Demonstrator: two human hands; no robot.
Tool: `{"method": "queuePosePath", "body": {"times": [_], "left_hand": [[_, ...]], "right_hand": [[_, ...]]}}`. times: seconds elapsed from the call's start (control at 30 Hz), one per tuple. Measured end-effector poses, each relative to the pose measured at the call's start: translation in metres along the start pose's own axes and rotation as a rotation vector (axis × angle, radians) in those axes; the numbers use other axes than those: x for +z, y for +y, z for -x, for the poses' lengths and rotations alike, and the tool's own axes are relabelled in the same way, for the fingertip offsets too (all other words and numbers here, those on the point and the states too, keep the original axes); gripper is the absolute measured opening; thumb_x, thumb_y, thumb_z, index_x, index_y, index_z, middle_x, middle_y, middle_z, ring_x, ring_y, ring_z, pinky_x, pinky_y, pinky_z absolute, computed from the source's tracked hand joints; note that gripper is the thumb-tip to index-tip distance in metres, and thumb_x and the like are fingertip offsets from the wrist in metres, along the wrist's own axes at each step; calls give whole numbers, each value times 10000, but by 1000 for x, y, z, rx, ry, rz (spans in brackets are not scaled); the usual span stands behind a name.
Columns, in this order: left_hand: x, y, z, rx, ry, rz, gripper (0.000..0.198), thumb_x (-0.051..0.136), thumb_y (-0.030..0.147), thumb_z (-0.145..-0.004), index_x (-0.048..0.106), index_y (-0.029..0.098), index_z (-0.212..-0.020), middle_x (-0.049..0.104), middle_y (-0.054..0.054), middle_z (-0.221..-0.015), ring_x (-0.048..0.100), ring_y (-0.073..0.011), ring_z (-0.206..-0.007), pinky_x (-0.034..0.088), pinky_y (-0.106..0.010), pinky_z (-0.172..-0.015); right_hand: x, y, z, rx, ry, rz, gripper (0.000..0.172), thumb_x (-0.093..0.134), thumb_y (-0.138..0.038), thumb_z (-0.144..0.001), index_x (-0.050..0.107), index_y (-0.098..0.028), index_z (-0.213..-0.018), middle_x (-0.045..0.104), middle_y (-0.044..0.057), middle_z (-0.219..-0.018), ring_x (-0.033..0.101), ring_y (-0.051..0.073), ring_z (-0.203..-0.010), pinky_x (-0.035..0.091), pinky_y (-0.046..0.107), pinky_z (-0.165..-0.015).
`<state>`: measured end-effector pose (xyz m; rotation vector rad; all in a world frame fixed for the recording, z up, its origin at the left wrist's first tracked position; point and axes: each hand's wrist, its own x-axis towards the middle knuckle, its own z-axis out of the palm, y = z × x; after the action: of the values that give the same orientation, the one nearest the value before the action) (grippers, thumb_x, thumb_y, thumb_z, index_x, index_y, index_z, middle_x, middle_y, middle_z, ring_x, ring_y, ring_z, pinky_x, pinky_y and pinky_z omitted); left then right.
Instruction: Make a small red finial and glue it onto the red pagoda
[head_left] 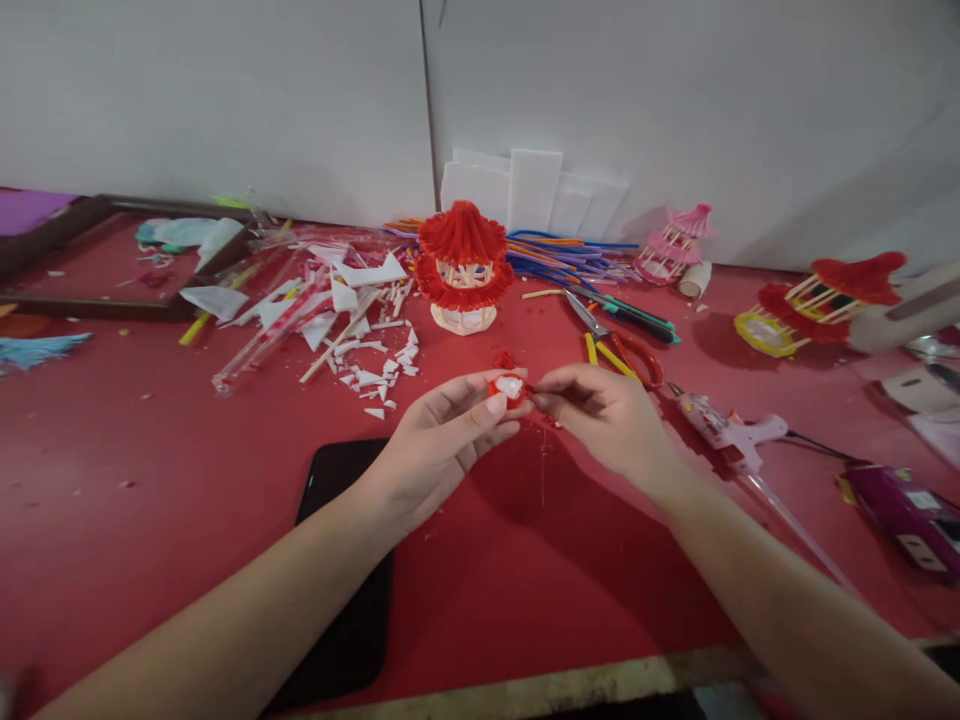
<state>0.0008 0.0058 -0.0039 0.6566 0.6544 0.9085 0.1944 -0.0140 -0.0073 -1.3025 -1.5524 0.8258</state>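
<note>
My left hand (450, 425) is closed on a small red-rimmed piece with a white middle (510, 386), pinched between thumb and fingers. At the piece's right edge, the fingertips of my right hand (600, 415) are pressed together on something small and dark red, too small to name. Just behind my fingers lies a red fuzzy scrap (504, 359). Farther back stands a red two-tiered pagoda model (463, 265) with a pale base.
A black phone (349, 600) lies under my left forearm. Pliers (619, 350), a utility knife (637, 318) and a hot glue gun (727, 425) are at right. White foam scraps (367, 375) and plastic sleeves lie left; other pagoda models (817, 300) stand right.
</note>
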Motion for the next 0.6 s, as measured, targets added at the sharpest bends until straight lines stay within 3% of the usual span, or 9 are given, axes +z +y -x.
{"method": "queuePosePath", "body": {"times": [0.23, 0.43, 0.6], "left_hand": [[3, 4, 4, -85, -7, 48, 243, 905, 165, -667, 801, 158, -887, 803, -11, -914, 759, -122, -876, 608, -144, -789], [2, 5, 3, -140, 6, 51, 239, 904, 155, -665, 806, 150, -883, 814, -13, -927, 759, -110, -885, 598, -125, -810], [1, 6, 5, -158, -45, 31, 230, 899, 179, -681, 806, 160, -890, 811, -19, -945, 767, -164, -936, 614, -183, -835]], "right_hand": [[6, 4, 13, -134, 3, 17, 111, 662, -189, -884, 713, -256, -955, 777, -7, -956, 722, 125, -862, 563, 239, -737], [-5, 3, 15, -129, -51, 85, 117, 637, -195, -913, 695, -234, -1007, 766, 12, -969, 720, 122, -883, 574, 257, -805], [-12, 12, 16, -164, 12, 119, 84, 648, -227, -920, 655, -224, -1004, 733, 12, -927, 706, 112, -858, 576, 244, -801]]}}
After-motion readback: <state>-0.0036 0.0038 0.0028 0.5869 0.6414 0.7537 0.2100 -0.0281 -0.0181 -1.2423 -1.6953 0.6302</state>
